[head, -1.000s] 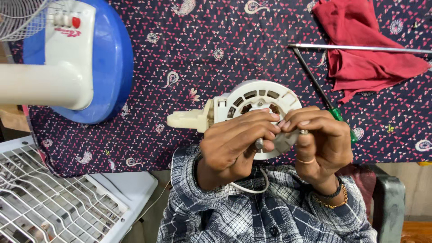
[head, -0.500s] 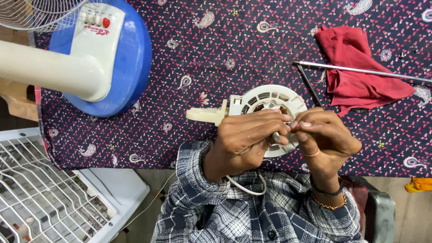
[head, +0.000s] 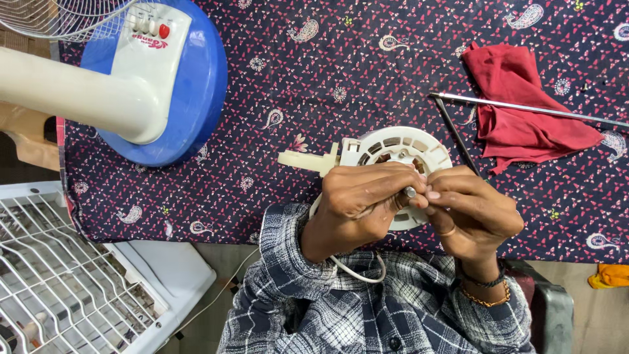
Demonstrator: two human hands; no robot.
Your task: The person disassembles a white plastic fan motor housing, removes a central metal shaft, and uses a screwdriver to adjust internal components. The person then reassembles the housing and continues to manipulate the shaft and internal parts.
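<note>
A round cream-white fan motor housing with slotted vents and a side arm lies on the patterned cloth near the table's front edge. My left hand grips it from the left, fingers curled over its near side. My right hand meets it from the right, fingertips pinched at a small metal shaft between both hands. A white cord loops down from the housing over my checked sleeve. The housing's near half is hidden by my hands.
A fan stand with a blue round base and cream column lies at the left. A red rag and thin metal rods lie at the right. A white wire fan guard sits below left.
The view has shifted so the table's things sit lower and further right in frame. My hands stay together on the housing, with fingertips now pinched at the small shaft.
</note>
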